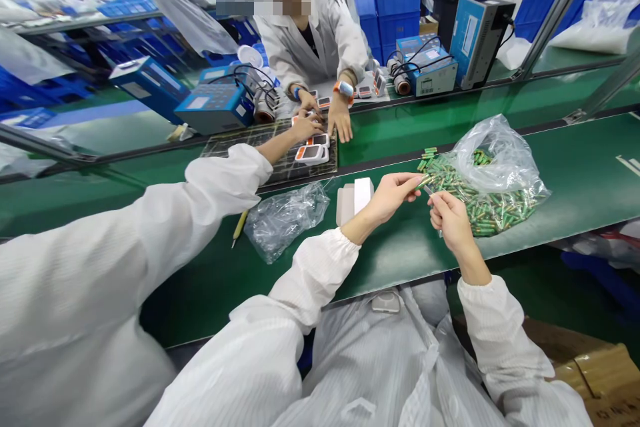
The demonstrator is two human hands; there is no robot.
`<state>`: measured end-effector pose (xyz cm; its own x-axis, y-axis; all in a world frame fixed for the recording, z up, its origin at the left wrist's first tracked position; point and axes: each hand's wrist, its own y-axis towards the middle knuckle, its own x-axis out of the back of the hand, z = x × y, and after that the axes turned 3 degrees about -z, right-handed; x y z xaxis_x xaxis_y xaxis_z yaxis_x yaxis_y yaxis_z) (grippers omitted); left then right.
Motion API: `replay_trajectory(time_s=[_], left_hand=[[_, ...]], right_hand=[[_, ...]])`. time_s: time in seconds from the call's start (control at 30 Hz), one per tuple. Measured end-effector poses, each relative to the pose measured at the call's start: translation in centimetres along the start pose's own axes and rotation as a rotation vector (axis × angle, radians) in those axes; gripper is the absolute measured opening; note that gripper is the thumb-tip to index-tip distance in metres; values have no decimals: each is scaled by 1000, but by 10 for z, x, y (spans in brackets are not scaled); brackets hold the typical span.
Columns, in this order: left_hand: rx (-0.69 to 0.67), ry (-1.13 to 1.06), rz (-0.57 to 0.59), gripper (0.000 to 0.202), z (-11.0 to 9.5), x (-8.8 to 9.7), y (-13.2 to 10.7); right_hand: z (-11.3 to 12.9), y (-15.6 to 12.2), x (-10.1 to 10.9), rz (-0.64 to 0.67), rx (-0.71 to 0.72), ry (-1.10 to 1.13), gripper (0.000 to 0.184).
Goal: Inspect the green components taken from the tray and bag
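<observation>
One co-worker's white-sleeved arm [225, 177] comes in from the left, its hand at some flat white devices with orange trim [311, 153] on a dark, grid-lined mat [277, 173], just beyond the far edge of the smooth green work surface [390, 253]. On that surface, a slim yellow pen-shaped tool [240, 227] lies toward the far edge, and just right of it a crumpled clear plastic bag [287, 217]. Next comes a small open white cardboard box [364, 193], near the far edge. Right of the box, the left hand [395, 197] pinches one slender green cylinder with gold-coloured marking [424, 182] between its fingertips. The right hand [450, 215] faces it, a little closer to the near edge, thumb and finger pinching a small clear piece [429, 191] whose shape I cannot make out. To its right, a broad heap of similar green cylinders [505, 212] spreads almost to the near edge, a loose clear plastic sack [500, 157] over its far part.
</observation>
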<state>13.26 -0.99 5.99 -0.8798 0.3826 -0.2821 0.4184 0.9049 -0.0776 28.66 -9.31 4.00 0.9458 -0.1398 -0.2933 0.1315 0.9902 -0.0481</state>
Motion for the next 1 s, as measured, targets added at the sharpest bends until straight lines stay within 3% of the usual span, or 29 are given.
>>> replay_trajectory(time_s=[0.6,0.77,1.0], left_hand=[[4,34,-7,47,4,-6,-4],[-68,154,-37,48,6,-7,-9],[-174,208,-50,41,4,-3,-28]], right_hand=[[-6,-4,8,-4,12,5,41],[-8,-7,6,-43,36,-16,42],[-10,-14,-4,9,10,8,43]])
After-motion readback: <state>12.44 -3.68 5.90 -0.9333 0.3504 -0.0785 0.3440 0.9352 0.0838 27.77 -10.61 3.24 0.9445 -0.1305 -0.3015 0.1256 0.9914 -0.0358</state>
